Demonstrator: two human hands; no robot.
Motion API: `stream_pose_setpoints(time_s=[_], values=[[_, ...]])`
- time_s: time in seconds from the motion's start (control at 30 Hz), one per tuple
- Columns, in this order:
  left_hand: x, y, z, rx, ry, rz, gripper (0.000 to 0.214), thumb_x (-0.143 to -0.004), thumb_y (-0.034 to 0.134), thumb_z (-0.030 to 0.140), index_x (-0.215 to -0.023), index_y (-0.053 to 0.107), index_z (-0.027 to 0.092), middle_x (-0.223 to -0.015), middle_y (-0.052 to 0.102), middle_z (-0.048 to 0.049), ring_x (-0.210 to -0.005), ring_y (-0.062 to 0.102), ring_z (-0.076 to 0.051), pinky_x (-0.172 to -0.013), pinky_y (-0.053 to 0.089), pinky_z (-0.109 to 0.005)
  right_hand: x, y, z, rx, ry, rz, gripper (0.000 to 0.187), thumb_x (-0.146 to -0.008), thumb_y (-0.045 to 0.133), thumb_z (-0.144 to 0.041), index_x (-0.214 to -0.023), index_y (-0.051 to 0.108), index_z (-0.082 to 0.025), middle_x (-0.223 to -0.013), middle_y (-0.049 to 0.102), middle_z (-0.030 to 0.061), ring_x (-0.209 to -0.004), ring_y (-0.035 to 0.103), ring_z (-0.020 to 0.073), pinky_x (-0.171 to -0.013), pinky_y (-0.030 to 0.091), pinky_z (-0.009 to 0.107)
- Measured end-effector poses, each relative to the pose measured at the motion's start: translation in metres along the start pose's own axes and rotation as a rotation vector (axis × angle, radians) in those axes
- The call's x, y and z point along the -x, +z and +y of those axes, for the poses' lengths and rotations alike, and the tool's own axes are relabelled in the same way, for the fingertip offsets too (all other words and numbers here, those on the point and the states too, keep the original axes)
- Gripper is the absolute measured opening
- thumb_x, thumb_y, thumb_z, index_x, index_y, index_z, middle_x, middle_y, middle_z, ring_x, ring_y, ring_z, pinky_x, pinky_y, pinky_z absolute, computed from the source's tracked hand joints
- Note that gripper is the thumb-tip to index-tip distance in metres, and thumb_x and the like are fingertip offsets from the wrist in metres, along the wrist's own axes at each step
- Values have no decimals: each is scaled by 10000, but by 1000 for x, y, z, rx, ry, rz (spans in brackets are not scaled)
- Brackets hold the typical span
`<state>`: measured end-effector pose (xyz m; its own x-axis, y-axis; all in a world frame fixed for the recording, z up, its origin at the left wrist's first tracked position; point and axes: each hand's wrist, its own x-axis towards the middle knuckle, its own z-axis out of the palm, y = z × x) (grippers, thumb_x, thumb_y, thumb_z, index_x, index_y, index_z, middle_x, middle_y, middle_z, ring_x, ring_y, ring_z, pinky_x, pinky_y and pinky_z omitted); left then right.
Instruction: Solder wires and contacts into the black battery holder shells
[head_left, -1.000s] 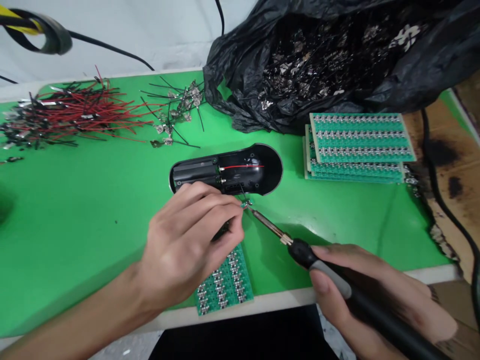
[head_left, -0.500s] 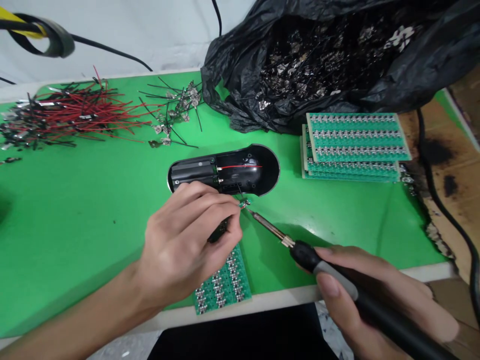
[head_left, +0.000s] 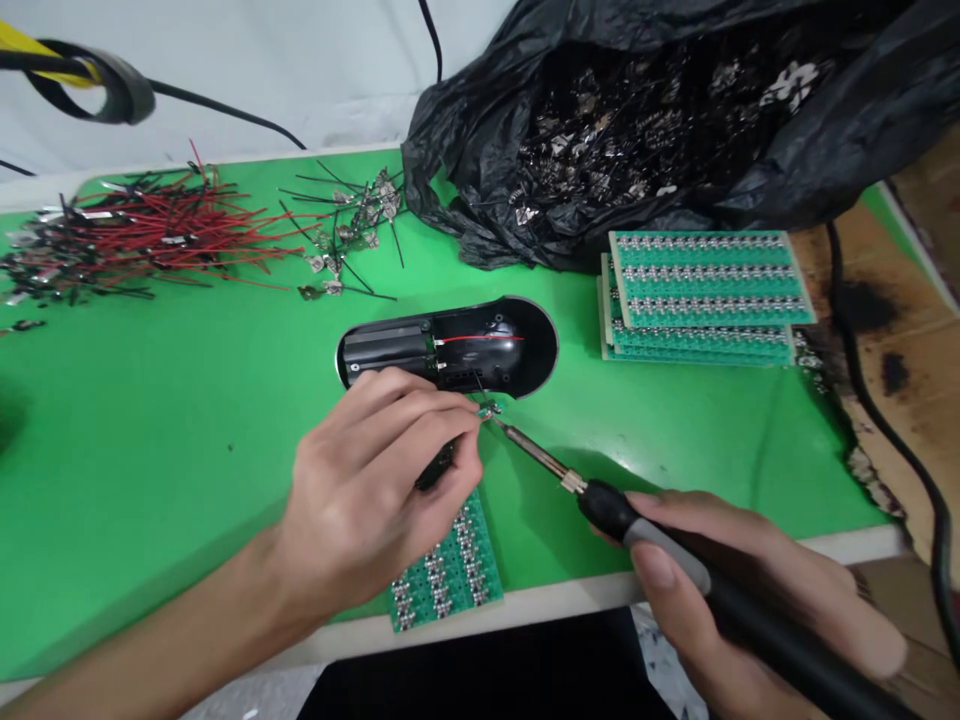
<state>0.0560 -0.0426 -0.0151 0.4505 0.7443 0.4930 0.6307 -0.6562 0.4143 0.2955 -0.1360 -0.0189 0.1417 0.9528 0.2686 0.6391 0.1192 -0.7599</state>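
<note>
My right hand [head_left: 742, 590] is closed around a soldering iron [head_left: 622, 515], whose tip meets or nearly meets a small green circuit board [head_left: 492, 409]. That little board is pinched in the fingertips of my left hand [head_left: 390, 470], and a dark wire rises from it. Something dark shows under the left fingers, too hidden to name. Just beyond lies a black plastic housing [head_left: 536, 350], open side up, with a red wire [head_left: 480, 338] across its inside; my left hand covers its near edge. Partly under that hand rests a green circuit board panel [head_left: 450, 570] with rows of metal parts.
Red and black wires [head_left: 157, 235] lie heaped at the back left, beside several metal contacts with black leads [head_left: 360, 220]. A black plastic bag [head_left: 465, 190] of metal pieces fills the back right. Circuit board panels [head_left: 709, 285] are stacked at right, near a black cable [head_left: 892, 430].
Both hands, the small board and the iron hold almost the same place. The whole view has shifted very slightly.
</note>
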Motion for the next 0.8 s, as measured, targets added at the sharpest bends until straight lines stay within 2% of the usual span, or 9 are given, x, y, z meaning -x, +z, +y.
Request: stream_pose_setpoints(time_s=[0.1,0.2,0.4,0.53,0.63,0.8], values=[[0,0,-1,-7,13,9,268,-914,783,30,-1065,707,238,-985,855,12,-856,796,-186,-820,673,-399,0,1,-2,-3,14,15,132,-991,806,-277,-1122,790,-287,-960,877,-6,-628,788,152,-573,657,257],[1,0,-2,-10,32,17,266,-907,787,23,-1060,705,225,-981,854,5,-851,794,-184,-819,668,-387,-1,1,1,-1,-12,22,126,-980,812,-278,-1104,793,-289,-935,875,-5,-656,804,171,-638,695,276],[0,1,1,-5,2,-8,252,-933,773,38,-1057,689,242,-986,852,15,-847,784,-186,-820,665,-399,-5,-1,11,0,-155,-14,199,-949,818,-237,-1143,796,-282,-925,875,-13,-613,796,165,-619,702,254],[1,2,0,-9,0,-2,254,-917,783,26,-1050,696,224,-984,852,7,-847,780,-185,-818,664,-400,-4,-1,11,-2,-77,10,160,-972,805,-257,-1130,797,-285,-939,876,-1,-635,798,172,-628,701,274],[2,2,0,-9,7,1,255,-919,783,35,-1048,705,241,-990,853,16,-846,784,-187,-811,665,-403,-3,0,12,-5,-128,-19,167,-965,812,-258,-1130,801,-278,-928,873,-13,-598,781,151,-599,683,237],[2,2,0,-10,-10,-13,247,-939,771,48,-1056,700,254,-997,854,21,-860,788,-194,-823,671,-416,-2,1,10,1,-90,8,142,-981,791,-262,-1119,794,-291,-936,869,-29,-661,807,152,-658,693,238]])
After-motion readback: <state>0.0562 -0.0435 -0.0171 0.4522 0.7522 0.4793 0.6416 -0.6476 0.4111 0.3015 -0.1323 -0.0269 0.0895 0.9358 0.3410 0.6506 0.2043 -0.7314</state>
